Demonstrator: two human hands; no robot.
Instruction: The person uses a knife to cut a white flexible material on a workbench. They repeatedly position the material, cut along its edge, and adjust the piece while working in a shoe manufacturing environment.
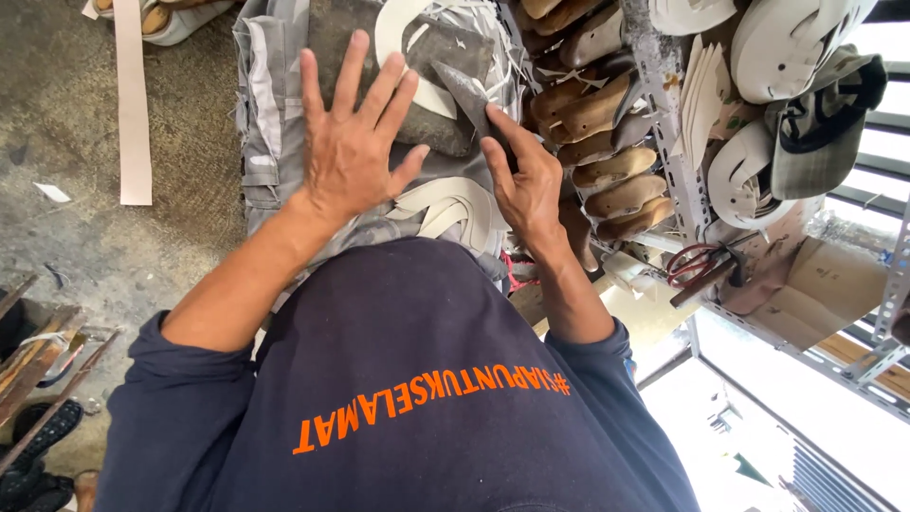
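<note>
Left hand (pixel 349 152) lies open, palm down, five fingers spread, pressing flat on a dark grey stone slab (pixel 417 57) that rests on the person's lap, over grey camouflage trousers (pixel 265 104). Right hand (pixel 527 185), at 3 o'clock from the left hand, is closed in a pinch on a grey pointed blade (pixel 464 90), tip directed toward 11 o'clock and touching the slab. One white curved cut-out (pixel 403 43) lies on the slab at 12 o'clock from the left hand; thin white trimmings surround it, too many and too fine to count. A bundle of cream curved strips (pixel 445 209) sits on the lap between the two wrists; exact count cannot be told. At 2 o'clock, a metal rack (pixel 668 142) holds wooden shoe lasts (pixel 597 109), about eight visible, stacked in a column. Further right on the rack: several white sole pieces (pixel 787 43), one plaid cap (pixel 820 128) and one pair of red-handled scissors (pixel 697 261). At 10 o'clock, one long pale strip (pixel 133 104) lies on the concrete floor (pixel 57 114).
</note>
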